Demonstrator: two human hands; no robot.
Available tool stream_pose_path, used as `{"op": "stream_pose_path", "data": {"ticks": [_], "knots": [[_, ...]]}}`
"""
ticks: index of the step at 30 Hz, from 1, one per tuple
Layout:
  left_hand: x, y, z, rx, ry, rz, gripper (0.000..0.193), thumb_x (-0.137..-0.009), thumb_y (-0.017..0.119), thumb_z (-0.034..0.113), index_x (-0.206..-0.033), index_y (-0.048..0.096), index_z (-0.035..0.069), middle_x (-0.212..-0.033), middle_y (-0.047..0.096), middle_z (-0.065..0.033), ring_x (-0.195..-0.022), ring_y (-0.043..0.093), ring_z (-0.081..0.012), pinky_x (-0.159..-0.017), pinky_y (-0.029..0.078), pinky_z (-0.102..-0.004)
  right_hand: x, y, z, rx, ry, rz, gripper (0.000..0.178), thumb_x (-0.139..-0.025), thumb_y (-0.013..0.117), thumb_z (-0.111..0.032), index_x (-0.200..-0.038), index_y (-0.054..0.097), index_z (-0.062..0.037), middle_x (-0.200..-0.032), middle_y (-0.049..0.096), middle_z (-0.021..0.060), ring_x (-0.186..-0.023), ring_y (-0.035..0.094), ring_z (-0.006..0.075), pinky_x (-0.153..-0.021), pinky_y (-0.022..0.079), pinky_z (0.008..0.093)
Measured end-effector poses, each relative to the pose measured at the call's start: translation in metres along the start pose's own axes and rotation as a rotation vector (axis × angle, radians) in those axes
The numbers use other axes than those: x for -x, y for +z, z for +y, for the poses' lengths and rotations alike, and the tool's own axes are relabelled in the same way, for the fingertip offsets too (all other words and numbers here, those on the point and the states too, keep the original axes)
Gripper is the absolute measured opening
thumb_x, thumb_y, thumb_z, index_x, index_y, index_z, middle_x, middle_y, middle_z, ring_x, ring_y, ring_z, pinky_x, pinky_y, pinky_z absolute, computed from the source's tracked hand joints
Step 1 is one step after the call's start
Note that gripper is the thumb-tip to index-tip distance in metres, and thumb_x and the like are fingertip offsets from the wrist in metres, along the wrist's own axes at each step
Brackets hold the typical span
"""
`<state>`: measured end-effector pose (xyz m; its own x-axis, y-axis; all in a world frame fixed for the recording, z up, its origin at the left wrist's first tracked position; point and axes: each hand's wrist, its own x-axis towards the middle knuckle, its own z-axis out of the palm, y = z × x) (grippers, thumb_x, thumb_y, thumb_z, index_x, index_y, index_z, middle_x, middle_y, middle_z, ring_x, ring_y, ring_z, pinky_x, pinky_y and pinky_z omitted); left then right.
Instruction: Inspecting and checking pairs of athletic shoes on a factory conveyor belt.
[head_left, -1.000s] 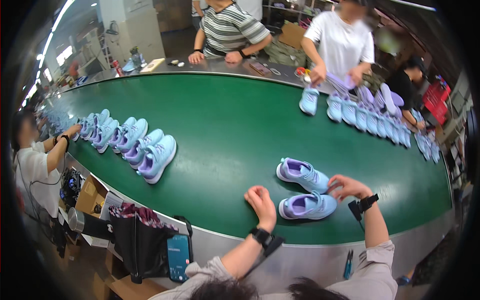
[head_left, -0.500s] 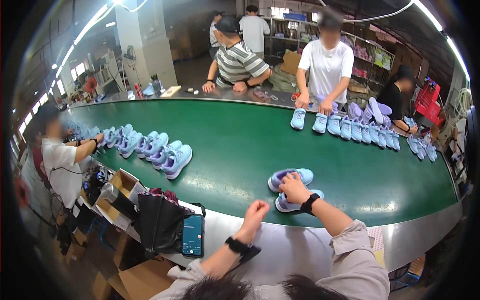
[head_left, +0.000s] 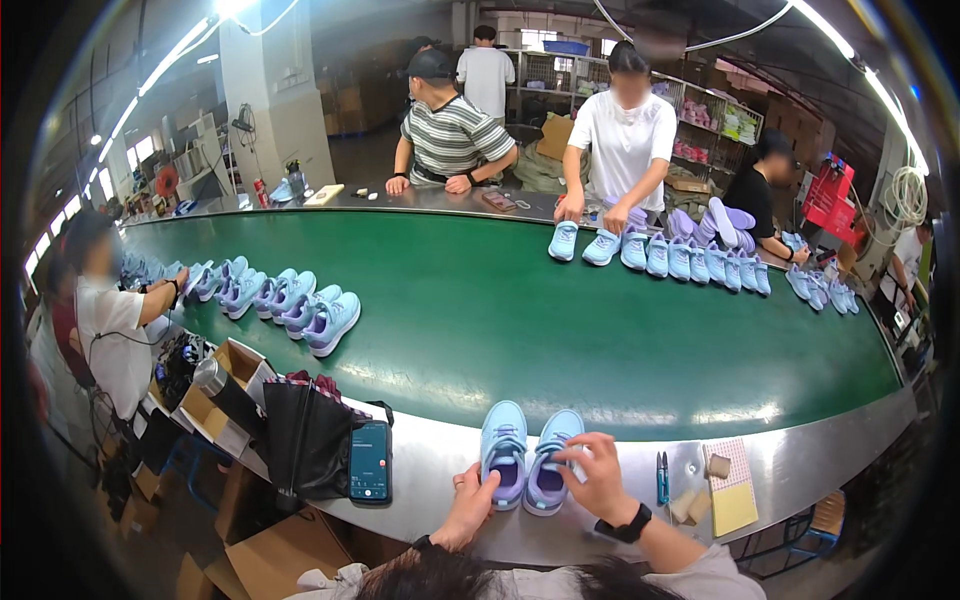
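Note:
A pair of light blue sneakers with lavender linings stands side by side on the metal table edge before me, toes pointing away. My left hand (head_left: 471,505) grips the left sneaker (head_left: 504,435) by the side of its heel, thumb against the collar. Over the outer side of the right sneaker (head_left: 557,432), my right hand (head_left: 600,478) has its fingers curved and apart, fingertips at the collar. Whether those fingertips press on the shoe is hard to make out.
A green belt (head_left: 430,300) runs beyond the metal edge, carrying rows of similar sneakers (head_left: 333,323). A phone (head_left: 370,460) and black bag (head_left: 310,435) lie left; a blue-handled tool (head_left: 663,478) and notepad (head_left: 734,505) lie right. Co-workers stand around the belt; one handles sneakers (head_left: 603,246) opposite.
The sneaker pair has come off the green belt onto the metal edge, turned with toes away from me. My left hand has moved onto the left sneaker; my right hand has drawn back nearer.

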<state>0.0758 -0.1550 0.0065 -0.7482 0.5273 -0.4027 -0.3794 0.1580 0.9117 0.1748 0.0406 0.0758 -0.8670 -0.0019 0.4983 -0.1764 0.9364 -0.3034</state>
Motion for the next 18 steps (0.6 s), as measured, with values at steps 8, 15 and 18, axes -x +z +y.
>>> {"op": "stream_pose_path", "data": {"ticks": [8,15,18], "knots": [[-0.016,0.008,-0.031,-0.396,0.350,0.090,0.069,-0.083,0.060,0.030,-0.134,0.034,-0.008,-0.117,0.041,-0.0282,-0.114,0.038,-0.0392,-0.100,0.034,-0.0443,0.060,0.044,0.006,-0.513,0.892,0.063,0.074,-0.078,0.073,-0.022,-0.134,0.034,0.0065,-0.115,0.047,0.0191,-0.090,0.058,0.0228,-0.079,0.051,0.0343],[0.012,-0.013,0.007,0.166,-0.140,-0.349,0.052,-0.085,0.055,0.024,-0.131,0.043,0.003,-0.107,0.053,-0.0119,-0.061,0.057,-0.0136,-0.054,0.049,-0.0268,0.077,0.030,0.014,-1.111,1.007,0.072,0.039,-0.086,0.052,-0.004,-0.123,0.051,0.0037,-0.113,0.059,0.0099,-0.097,0.057,0.0159,-0.087,0.046,0.0295],[0.028,-0.011,0.012,0.304,-0.231,-0.452,0.037,-0.092,0.048,0.020,-0.126,0.048,0.007,-0.095,0.062,-0.0065,-0.071,0.060,-0.0132,-0.060,0.050,-0.0269,0.085,0.024,-0.003,-1.363,1.121,0.152,0.034,-0.088,0.052,-0.006,-0.121,0.054,0.0021,-0.118,0.058,0.0100,-0.107,0.056,0.0190,-0.091,0.044,0.0299]]}}
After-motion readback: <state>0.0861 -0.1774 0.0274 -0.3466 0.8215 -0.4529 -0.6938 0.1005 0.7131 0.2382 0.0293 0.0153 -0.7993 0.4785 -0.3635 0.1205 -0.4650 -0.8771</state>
